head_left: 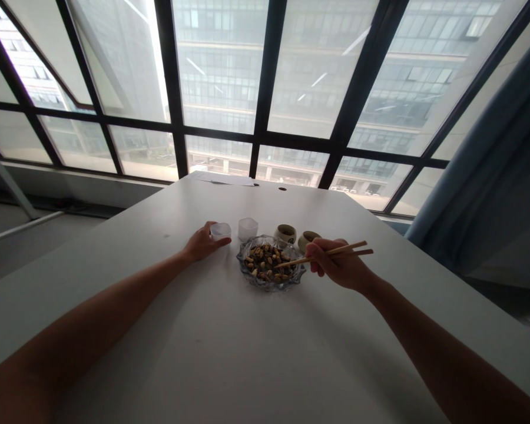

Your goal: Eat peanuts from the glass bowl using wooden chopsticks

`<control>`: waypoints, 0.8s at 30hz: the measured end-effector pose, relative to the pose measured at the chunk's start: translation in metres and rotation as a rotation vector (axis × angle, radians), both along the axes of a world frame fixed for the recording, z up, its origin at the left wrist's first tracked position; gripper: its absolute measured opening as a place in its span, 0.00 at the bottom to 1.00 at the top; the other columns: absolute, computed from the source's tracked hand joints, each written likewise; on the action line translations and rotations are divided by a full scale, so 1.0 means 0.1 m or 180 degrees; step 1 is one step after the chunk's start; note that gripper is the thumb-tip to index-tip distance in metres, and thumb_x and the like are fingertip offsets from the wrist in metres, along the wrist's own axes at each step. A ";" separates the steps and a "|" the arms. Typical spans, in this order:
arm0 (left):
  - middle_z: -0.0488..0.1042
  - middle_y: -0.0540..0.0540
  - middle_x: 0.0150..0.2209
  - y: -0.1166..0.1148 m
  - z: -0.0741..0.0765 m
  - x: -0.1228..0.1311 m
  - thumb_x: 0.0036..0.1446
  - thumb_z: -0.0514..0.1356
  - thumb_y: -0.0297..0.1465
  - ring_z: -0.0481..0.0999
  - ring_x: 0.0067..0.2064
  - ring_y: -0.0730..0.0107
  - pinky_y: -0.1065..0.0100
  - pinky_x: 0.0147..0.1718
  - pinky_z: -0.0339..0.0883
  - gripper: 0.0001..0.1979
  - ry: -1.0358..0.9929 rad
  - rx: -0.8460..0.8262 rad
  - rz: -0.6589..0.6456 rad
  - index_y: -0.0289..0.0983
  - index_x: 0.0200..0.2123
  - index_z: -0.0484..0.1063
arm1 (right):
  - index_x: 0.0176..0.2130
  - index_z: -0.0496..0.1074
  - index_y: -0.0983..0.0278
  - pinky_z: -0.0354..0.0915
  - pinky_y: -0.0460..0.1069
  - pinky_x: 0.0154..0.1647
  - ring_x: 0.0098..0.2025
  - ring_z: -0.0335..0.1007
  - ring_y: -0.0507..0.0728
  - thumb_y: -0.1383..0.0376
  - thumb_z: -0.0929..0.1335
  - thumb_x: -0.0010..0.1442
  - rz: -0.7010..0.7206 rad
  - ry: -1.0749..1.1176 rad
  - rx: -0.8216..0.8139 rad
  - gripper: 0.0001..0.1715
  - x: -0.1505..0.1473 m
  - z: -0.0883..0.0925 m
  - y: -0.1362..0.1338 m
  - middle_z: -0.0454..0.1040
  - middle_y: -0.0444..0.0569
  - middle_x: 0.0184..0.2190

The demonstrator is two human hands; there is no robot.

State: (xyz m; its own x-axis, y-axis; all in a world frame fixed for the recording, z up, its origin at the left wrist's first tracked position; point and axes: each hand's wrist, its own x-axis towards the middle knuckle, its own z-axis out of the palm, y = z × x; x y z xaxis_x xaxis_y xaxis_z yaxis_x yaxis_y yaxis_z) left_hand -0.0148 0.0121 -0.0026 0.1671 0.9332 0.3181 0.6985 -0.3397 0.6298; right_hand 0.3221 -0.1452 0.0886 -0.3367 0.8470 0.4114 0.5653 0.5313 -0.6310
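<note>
My left hand is wrapped round a small translucent plastic cup standing on the table. A second cup of the same kind stands just to its right. In my right hand is a pair of wooden chopsticks, their tips reaching down among the nuts. Those nuts, pale shelled-looking pieces mixed with dark seeds, lie in a scalloped glass bowl between my hands. Whether the chopstick tips pinch anything is too small to tell.
Behind the glass bowl sit two small beige ceramic cups, one at the left and one partly behind my right hand. Papers lie at the far end of the white table. A blue curtain hangs at the right.
</note>
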 end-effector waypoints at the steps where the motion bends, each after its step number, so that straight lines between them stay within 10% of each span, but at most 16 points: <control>1: 0.79 0.38 0.44 0.00 0.00 0.00 0.46 0.64 0.57 0.79 0.43 0.52 0.58 0.43 0.72 0.42 0.0008 0.0000 0.0007 0.37 0.57 0.65 | 0.24 0.69 0.62 0.65 0.46 0.18 0.18 0.67 0.52 0.45 0.61 0.68 0.0004 -0.0035 0.0010 0.30 0.00 0.00 0.00 0.73 0.47 0.17; 24: 0.79 0.38 0.43 -0.01 0.01 0.01 0.47 0.65 0.55 0.79 0.43 0.53 0.59 0.43 0.71 0.40 0.0048 0.0025 0.0013 0.36 0.56 0.65 | 0.22 0.69 0.63 0.64 0.46 0.17 0.16 0.68 0.52 0.51 0.65 0.67 -0.0039 -0.0237 0.0032 0.27 -0.03 0.05 -0.03 0.73 0.47 0.16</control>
